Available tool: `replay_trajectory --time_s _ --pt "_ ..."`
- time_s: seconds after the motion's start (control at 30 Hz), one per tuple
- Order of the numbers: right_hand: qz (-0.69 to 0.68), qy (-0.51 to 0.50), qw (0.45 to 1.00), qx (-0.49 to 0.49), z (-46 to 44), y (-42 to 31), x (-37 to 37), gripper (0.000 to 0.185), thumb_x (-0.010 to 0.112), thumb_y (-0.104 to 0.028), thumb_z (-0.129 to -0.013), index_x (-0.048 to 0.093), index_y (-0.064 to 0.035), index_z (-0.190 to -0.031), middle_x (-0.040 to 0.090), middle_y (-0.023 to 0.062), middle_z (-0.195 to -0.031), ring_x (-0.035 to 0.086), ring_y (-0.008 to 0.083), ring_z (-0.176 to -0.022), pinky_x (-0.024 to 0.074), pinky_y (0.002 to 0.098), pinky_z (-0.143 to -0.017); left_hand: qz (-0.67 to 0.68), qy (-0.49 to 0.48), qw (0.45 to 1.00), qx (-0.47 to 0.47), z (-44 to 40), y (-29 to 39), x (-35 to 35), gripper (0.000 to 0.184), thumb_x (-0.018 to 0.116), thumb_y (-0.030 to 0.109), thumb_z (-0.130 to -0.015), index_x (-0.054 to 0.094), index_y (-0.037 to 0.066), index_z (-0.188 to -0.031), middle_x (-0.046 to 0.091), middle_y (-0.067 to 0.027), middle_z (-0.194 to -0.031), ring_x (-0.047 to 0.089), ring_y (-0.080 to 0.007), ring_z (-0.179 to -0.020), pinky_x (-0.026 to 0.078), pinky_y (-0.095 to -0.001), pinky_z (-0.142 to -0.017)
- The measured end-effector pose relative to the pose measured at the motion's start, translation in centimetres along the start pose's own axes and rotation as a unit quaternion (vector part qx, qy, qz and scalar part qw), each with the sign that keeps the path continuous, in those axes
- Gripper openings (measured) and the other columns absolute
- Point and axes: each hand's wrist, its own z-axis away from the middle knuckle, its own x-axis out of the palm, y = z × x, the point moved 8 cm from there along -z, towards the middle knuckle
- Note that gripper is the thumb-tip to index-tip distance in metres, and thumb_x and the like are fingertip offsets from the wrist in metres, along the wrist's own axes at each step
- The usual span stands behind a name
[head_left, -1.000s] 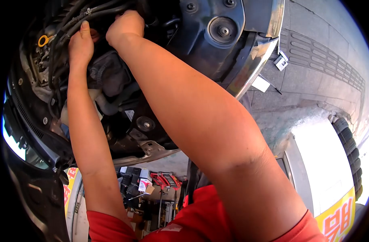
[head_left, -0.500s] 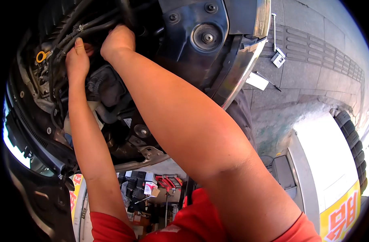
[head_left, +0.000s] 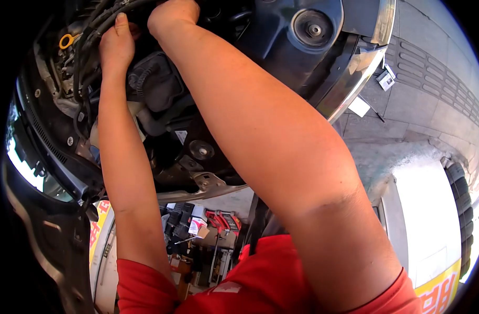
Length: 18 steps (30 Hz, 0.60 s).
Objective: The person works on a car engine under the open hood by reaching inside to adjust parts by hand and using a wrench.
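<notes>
Dark engine bay | left grip beside hoses | right grip cropped at top | both holds obscured, cannot tell

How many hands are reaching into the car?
I see 2: the left hand beside the black hoses, and the right hand farther right, at the picture's top edge. Others might be hidden in the dark parts.

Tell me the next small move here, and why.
Probably tip the view up slightly: the right hand meets the picture's top edge with its fingertips hidden, so its grip can't be judged, while the left hand, thumb pointing up, is by the black hoses.
</notes>
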Motion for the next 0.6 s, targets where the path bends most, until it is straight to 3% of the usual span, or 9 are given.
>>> replay_trajectory --time_s 0.03,0.1,0.23,0.27,0.33,0.4,0.47,0.6 --pt "-0.002 -0.001 1.000 -0.001 0.0 0.1 -0.2 0.028 0.054 -0.017 -0.083 0.064 0.0057 -0.094 0.063 0.0247 -0.097 0.061 0.0335 -0.098 0.0473 0.0357 -0.085 0.014 0.001 1.000 -0.005 0.0 -0.2 0.0 0.059 0.035 0.047 -0.094 0.065 -0.003 -0.089 0.068 -0.0136 -0.082 0.067 -0.0219 -0.078 0.050 -0.0328 -0.073" --pt "-0.158 -0.037 0.982 0.096 1.9 0.5 -2.7 0.030 0.057 -0.021 -0.082 0.064 0.0055 -0.093 0.063 0.0257 -0.097 0.060 0.0337 -0.099 0.0467 0.0366 -0.084 0.002 0.004 1.000 -0.002 -0.3 -0.2 -0.1 0.057 0.036 0.046 -0.093 0.065 -0.003 -0.088 0.068 -0.0130 -0.080 0.067 -0.0218 -0.077 0.050 -0.0327 -0.073" --pt "-0.146 0.006 0.987 0.074 2.3 0.2 -2.2 0.031 0.058 -0.023 -0.083 0.064 0.0057 -0.091 0.062 0.0269 -0.095 0.060 0.0356 -0.099 0.0464 0.0381 -0.083 -0.012 0.002 1.000 0.015 0.1 0.4 0.0 0.060 0.033 0.046 -0.094 0.064 -0.005 -0.087 0.067 -0.0149 -0.081 0.067 -0.0230 -0.078 0.050 -0.0320 -0.073" --pt "-0.068 0.110 0.988 0.083 2.9 -0.4 -3.1 0.031 0.058 -0.023 -0.083 0.064 0.0055 -0.091 0.062 0.0273 -0.096 0.059 0.0360 -0.099 0.0462 0.0382 -0.084 -0.038 -0.004 0.999 0.017 0.0 0.4 -0.1 0.063 0.031 0.046 -0.096 0.063 -0.009 -0.089 0.067 -0.0168 -0.084 0.067 -0.0234 -0.079 0.051 -0.0310 -0.073" --pt "0.010 0.211 0.973 0.090 3.4 -0.6 -4.5 0.031 0.058 -0.023 -0.083 0.064 0.0053 -0.092 0.062 0.0278 -0.097 0.059 0.0364 -0.100 0.0460 0.0384 -0.084 -0.057 -0.003 0.998 0.028 0.1 0.6 -0.2 0.064 0.031 0.046 -0.095 0.064 -0.008 -0.087 0.067 -0.0159 -0.082 0.068 -0.0230 -0.078 0.051 -0.0307 -0.073" --pt "-0.165 0.001 0.979 0.120 2.4 0.5 -3.9 0.031 0.058 -0.023 -0.084 0.064 0.0049 -0.095 0.061 0.0281 -0.099 0.059 0.0368 -0.101 0.0456 0.0385 -0.085 0.007 -0.007 1.000 0.004 0.3 0.5 0.0 0.064 0.031 0.046 -0.095 0.064 -0.007 -0.087 0.067 -0.0154 -0.081 0.068 -0.0225 -0.078 0.051 -0.0309 -0.073" --pt "-0.173 0.010 0.977 0.122 2.5 0.2 -4.0 0.031 0.058 -0.024 -0.084 0.064 0.0050 -0.095 0.061 0.0278 -0.100 0.059 0.0363 -0.101 0.0461 0.0382 -0.085 0.001 0.002 1.000 0.007 0.3 0.9 -0.3 0.063 0.031 0.046 -0.095 0.064 -0.007 -0.087 0.067 -0.0149 -0.080 0.068 -0.0220 -0.077 0.051 -0.0311 -0.073" --pt "-0.191 0.020 0.971 0.143 2.1 0.6 -3.4 0.033 0.059 -0.025 -0.085 0.064 0.0061 -0.094 0.062 0.0260 -0.101 0.060 0.0346 -0.100 0.0474 0.0376 -0.083 -0.106 0.077 0.990 0.045 0.8 2.1 -1.4 0.057 0.032 0.042 -0.095 0.061 -0.005 -0.080 0.061 -0.0246 -0.079 0.060 -0.0373 -0.079 0.045 -0.0428 -0.071"
